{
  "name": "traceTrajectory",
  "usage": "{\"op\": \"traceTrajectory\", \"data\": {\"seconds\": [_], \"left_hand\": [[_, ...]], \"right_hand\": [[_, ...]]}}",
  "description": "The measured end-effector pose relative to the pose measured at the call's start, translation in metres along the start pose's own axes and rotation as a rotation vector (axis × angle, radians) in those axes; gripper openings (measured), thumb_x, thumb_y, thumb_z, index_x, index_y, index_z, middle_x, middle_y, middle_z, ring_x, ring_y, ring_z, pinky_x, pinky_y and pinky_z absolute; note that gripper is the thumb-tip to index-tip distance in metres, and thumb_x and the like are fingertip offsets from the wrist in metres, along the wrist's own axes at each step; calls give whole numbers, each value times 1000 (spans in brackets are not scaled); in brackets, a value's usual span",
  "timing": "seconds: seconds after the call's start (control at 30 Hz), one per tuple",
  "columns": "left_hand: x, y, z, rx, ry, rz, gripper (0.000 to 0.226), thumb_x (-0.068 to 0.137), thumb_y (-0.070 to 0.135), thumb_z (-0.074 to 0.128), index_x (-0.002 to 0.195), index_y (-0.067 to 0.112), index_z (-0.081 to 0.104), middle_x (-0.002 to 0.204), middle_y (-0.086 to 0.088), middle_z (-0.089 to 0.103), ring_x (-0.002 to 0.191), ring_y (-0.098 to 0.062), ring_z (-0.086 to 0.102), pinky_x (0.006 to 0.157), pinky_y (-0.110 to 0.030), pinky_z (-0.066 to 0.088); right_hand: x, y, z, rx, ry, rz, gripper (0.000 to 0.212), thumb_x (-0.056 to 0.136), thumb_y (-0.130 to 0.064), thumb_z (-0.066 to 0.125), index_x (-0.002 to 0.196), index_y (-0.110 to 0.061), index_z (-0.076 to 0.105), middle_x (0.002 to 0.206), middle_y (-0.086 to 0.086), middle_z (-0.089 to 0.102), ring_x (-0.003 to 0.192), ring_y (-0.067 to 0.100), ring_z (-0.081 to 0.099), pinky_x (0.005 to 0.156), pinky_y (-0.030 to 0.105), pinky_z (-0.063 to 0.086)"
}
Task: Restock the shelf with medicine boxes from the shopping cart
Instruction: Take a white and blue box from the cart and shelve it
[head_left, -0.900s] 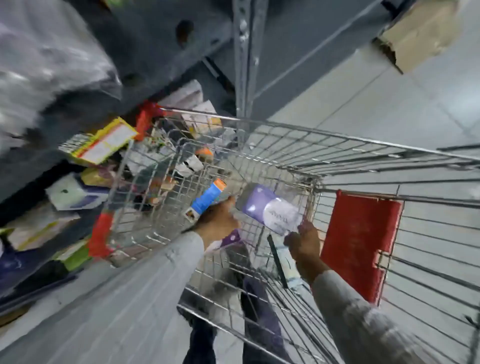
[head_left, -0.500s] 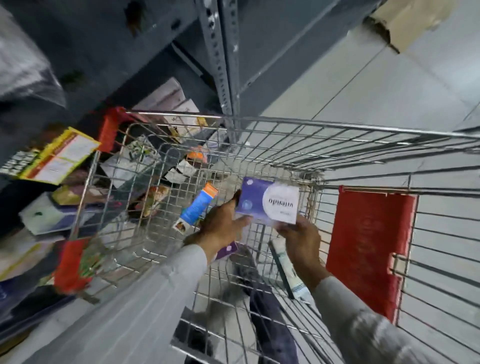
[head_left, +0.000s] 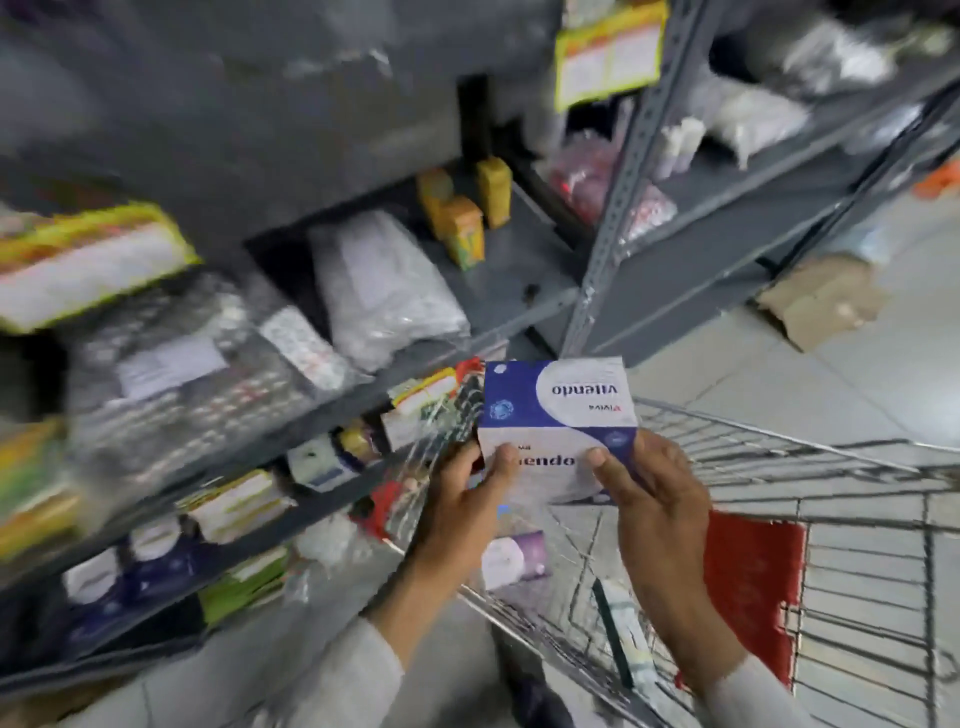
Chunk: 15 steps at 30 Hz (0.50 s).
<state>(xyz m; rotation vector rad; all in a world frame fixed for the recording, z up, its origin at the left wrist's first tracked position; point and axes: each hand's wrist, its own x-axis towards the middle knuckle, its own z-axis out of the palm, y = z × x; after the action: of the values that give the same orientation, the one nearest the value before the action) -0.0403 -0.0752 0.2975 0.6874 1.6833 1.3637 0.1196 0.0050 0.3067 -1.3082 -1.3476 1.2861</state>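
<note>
Fingers pinch glossy, seemingly cardboard medicine box.

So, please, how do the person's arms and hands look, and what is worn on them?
Both arms wear long light grey sleeves ending at the wrists. The left hand and right hand are bare: no gloves, and no rings, watch or markings that I can see.

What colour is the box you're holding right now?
Blue-purple and white, the medicine box held in both hands, seen in the head view.
</note>
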Motion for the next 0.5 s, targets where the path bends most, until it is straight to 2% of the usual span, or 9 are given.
{"op": "traceTrajectory", "data": {"seconds": [0.03, 0.1, 0.13, 0.17, 0.27, 0.4, 0.5], "left_hand": [[-14, 17, -21, -11, 32, 25, 19, 99, 42, 59, 104, 30, 73, 109, 6, 76, 102, -9, 69, 86, -25, 52], [-43, 51, -63, -59, 80, 72, 21, 97, 47, 57, 106, 35, 72, 111, 4, 72, 104, -15, 66, 94, -45, 53], [-58, 67, -84, -71, 104, 102, 23, 95, 48, 57, 105, 35, 72, 111, 1, 71, 104, -18, 65, 97, -53, 52], [-73, 84, -106, -70, 130, 149, 23, 93, 47, 58, 105, 34, 72, 114, -5, 70, 107, -20, 66, 101, -53, 51], [-120, 126, -171, 16, 219, 321, 24, 94, 38, 54, 112, 42, 69, 125, -7, 62, 113, -9, 64, 96, -27, 51], [-179, 165, -254, 166, 383, 487, 23, 96, 41, 51, 112, 51, 65, 114, 3, 57, 110, -6, 61, 94, -25, 48], [-221, 190, -312, 185, 496, 547, 21, 100, 40, 53, 115, 48, 65, 114, 3, 58, 107, -1, 60, 89, -10, 43]], "right_hand": [[-13, -24, 11, 11, -33, -41, 26, 81, -15, 82, 107, -13, 78, 105, 5, 72, 105, 33, 66, 97, 47, 53], [-42, -72, 37, 33, -100, -122, 33, 83, -23, 79, 115, -16, 77, 114, 2, 75, 112, 30, 69, 101, 54, 52], [-57, -94, 51, 46, -143, -156, 35, 85, -25, 77, 119, -19, 76, 117, 0, 76, 114, 28, 69, 101, 54, 53], [-72, -117, 66, 66, -189, -190, 34, 88, -23, 75, 122, -20, 75, 118, -1, 76, 115, 27, 70, 100, 52, 54], [-119, -176, 109, 157, -310, -258, 32, 92, -15, 71, 123, -20, 74, 112, -1, 79, 109, 26, 74, 93, 46, 60], [-179, -238, 160, 152, -446, -405, 29, 93, -21, 71, 122, -25, 75, 104, -6, 81, 96, 16, 76, 77, 29, 61], [-219, -276, 203, 125, -515, -529, 24, 94, -26, 70, 117, -25, 77, 99, -6, 81, 89, 18, 75, 73, 30, 60]]}}
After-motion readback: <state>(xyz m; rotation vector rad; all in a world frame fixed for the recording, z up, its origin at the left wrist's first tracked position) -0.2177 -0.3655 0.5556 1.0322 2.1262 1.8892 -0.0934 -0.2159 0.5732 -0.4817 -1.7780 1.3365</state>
